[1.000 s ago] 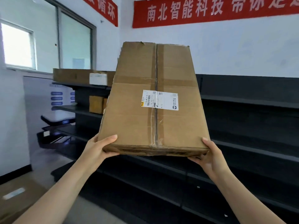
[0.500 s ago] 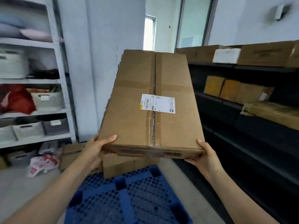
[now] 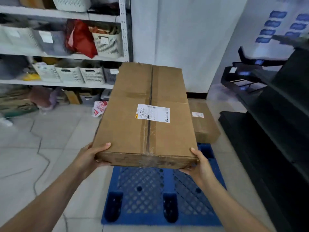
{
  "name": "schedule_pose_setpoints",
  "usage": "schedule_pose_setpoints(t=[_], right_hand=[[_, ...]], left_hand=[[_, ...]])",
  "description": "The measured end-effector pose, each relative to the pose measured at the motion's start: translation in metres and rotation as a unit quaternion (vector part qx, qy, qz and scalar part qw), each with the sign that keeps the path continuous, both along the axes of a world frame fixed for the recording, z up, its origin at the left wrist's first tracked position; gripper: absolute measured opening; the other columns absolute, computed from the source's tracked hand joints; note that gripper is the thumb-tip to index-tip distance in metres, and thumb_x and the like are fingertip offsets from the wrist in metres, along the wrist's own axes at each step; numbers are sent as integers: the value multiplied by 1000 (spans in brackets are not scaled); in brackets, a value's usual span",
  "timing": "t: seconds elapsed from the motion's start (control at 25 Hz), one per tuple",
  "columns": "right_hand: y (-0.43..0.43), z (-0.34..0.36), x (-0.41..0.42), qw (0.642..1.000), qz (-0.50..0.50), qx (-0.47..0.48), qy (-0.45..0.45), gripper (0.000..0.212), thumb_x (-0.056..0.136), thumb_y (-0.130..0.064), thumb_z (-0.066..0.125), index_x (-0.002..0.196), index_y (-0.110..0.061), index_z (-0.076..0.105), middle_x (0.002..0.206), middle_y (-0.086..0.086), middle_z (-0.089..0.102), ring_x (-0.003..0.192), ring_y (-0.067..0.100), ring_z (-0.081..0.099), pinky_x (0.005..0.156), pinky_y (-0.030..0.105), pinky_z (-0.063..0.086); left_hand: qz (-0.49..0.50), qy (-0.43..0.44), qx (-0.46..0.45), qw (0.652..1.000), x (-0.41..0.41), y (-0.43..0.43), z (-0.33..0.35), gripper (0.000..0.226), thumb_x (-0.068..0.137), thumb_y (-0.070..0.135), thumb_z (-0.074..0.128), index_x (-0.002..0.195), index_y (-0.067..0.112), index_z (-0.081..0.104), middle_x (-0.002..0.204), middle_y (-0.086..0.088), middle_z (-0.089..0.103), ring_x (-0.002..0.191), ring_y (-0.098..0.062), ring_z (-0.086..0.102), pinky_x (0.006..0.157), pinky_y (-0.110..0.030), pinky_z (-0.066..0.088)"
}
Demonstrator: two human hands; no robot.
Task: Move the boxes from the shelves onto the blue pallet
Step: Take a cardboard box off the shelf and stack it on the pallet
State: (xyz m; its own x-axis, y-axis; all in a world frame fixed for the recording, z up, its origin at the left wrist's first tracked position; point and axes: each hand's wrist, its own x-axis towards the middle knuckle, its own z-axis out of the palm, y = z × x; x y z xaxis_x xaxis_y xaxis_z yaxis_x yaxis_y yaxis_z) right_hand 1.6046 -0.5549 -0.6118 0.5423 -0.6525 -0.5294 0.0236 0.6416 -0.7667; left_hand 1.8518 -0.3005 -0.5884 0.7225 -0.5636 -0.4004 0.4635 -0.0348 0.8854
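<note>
- Change: within the last second the box (image 3: 147, 114) has been carried away from the dark shelves (image 3: 275, 131). The view has been swung round, so the pallet (image 3: 150, 198) is now seen directly beneath it.
- Meaning: the carry is judged nearly complete. Only lowering and release remain for this box.
- Left hand (image 3: 90, 156): set at the near left corner of the box. The fingers (image 3: 103, 146) are wrapped round that corner, thumb on the top face, the rest beneath and mostly hidden.
- Right hand (image 3: 199, 166): set at the near right corner, thumb on top, the other fingers tucked under the bottom edge.
- Box: long, flat and taped down the middle. It extends forward from the fingers, with its near edge gripped between both hands, and is held in the air above the pallet.
- Pallet: below the fingers, with bare blue grid showing under the near edge.
- Second box (image 3: 204, 126): beyond the right fingers, at the pallet's far right and partly hidden by the carried box.
- Caution: free space is judged to lie left of the second box, and contact with it is to be avoided during lowering.
</note>
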Motion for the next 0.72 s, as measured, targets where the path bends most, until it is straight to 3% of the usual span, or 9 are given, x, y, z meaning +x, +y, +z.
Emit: schedule_pose_setpoints(t=[0.16, 0.36, 0.48, 0.64, 0.72], right_hand=[[-1, -57, 39, 996, 54, 54, 46, 19, 90, -29, 59, 104, -17, 63, 118, 12, 64, 109, 31, 59, 94, 56, 49], [10, -159, 101, 977, 78, 166, 109, 28, 87, -29, 63, 109, -12, 64, 122, 15, 64, 109, 36, 61, 78, 51, 56], [21, -212, 148, 968, 65, 206, 128, 33, 87, -29, 63, 115, -12, 62, 123, 13, 62, 109, 36, 59, 77, 51, 56], [30, -287, 204, 961, 23, 233, 148, 35, 88, -27, 63, 118, -12, 57, 115, 9, 60, 102, 33, 59, 69, 47, 54], [26, -324, 220, 961, 13, 234, 145, 37, 87, -30, 64, 120, -14, 58, 120, 9, 60, 106, 34, 59, 72, 47, 54]], left_hand=[[24, 31, 48, 998, 18, 17, -59, 79, 47, 28, 87, 116, 3, 60, 112, -14, 69, 101, -31, 65, 72, -50, 57], [19, 75, 101, 992, 78, 34, -148, 75, 51, 26, 83, 117, 2, 59, 112, -20, 68, 101, -39, 64, 75, -54, 56], [8, 100, 138, 985, 131, 37, -203, 71, 55, 24, 79, 118, -1, 58, 115, -22, 66, 101, -40, 64, 75, -54, 54], [-34, 106, 165, 980, 202, 28, -282, 98, 26, 38, 94, 112, 3, 62, 105, -18, 71, 98, -38, 66, 73, -53, 56], [-54, 106, 170, 978, 227, 17, -319, 103, 26, 41, 94, 116, 3, 61, 107, -17, 71, 99, -38, 66, 76, -54, 55]])
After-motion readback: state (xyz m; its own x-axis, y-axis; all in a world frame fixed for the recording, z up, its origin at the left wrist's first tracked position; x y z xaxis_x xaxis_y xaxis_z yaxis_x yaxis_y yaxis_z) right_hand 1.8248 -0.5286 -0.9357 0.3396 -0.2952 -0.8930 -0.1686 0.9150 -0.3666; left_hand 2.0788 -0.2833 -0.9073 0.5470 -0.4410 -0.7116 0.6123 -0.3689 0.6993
